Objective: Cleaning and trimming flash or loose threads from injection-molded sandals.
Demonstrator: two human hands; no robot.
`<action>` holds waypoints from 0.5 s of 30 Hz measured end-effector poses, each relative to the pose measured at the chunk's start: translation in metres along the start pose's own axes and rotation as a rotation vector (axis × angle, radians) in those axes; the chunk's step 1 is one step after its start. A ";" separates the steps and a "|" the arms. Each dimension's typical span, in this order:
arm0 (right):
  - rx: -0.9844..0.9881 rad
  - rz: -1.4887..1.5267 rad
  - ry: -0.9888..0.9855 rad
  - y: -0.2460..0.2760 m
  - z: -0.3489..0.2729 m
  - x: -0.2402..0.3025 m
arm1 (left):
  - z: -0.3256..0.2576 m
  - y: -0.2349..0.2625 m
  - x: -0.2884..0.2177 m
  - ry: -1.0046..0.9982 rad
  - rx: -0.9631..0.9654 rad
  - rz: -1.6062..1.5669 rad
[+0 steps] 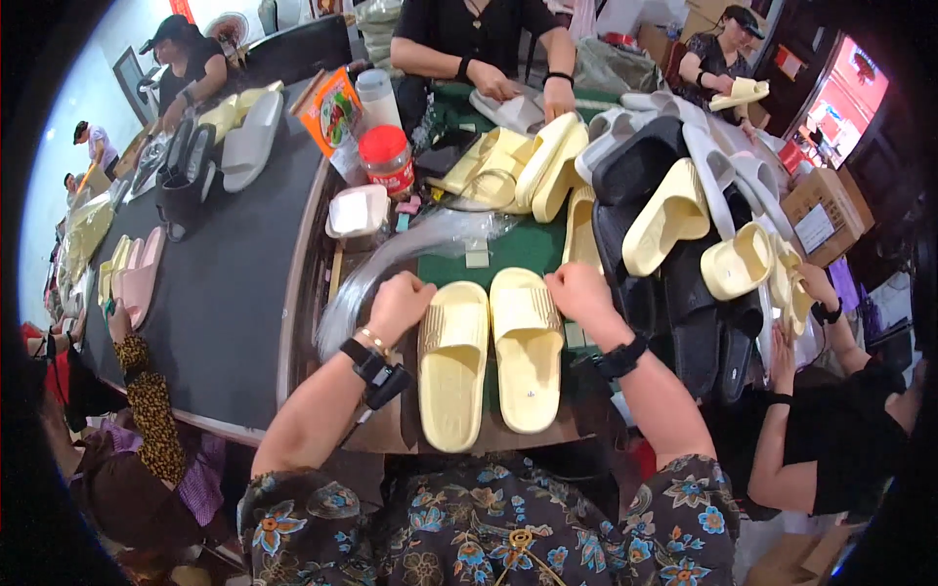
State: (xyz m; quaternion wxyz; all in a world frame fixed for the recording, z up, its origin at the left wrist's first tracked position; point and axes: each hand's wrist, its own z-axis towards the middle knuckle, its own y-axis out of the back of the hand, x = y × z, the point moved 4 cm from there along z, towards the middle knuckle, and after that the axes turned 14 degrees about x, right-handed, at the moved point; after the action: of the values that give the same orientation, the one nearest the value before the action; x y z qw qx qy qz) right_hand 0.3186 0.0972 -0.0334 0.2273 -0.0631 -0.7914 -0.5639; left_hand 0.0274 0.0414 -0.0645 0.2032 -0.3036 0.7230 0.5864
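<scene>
One trail of clear plastic point(357, 273) is spread at the left, where it could be snagged by the black wrist device point(385, 381). The left hand point(401, 305) is closed in a fingertip pinch at the outer toe edge of the left cream-yellow slide sandal point(453, 391). Its heel is seen close to the near edge of the counter point(396, 430); were the pinch loosened, the sandal could be dropped. The right slide sandal point(529, 376) is likewise pinched at its outer toe edge by the right hand point(583, 293). Farther right, black, grey and yellow slides point(669, 230) are heaped unevenly and could be toppled inward by the right forearm point(666, 410), so the pair might be mixed up.
</scene>
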 end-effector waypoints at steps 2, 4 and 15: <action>-0.003 -0.092 -0.063 -0.011 0.016 -0.007 | 0.008 -0.008 0.005 0.057 -0.011 0.023; 0.033 -0.113 -0.050 -0.010 0.021 0.001 | 0.006 -0.008 0.004 0.078 -0.008 0.023; -0.133 -0.004 0.091 -0.011 0.027 0.013 | 0.005 -0.007 -0.013 -0.142 -0.105 -0.170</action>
State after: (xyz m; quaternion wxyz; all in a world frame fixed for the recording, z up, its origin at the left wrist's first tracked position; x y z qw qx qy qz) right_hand 0.2956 0.1158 -0.0441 0.2575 -0.0508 -0.7413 -0.6178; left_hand 0.0414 0.0478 -0.0617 0.2866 -0.3318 0.6467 0.6242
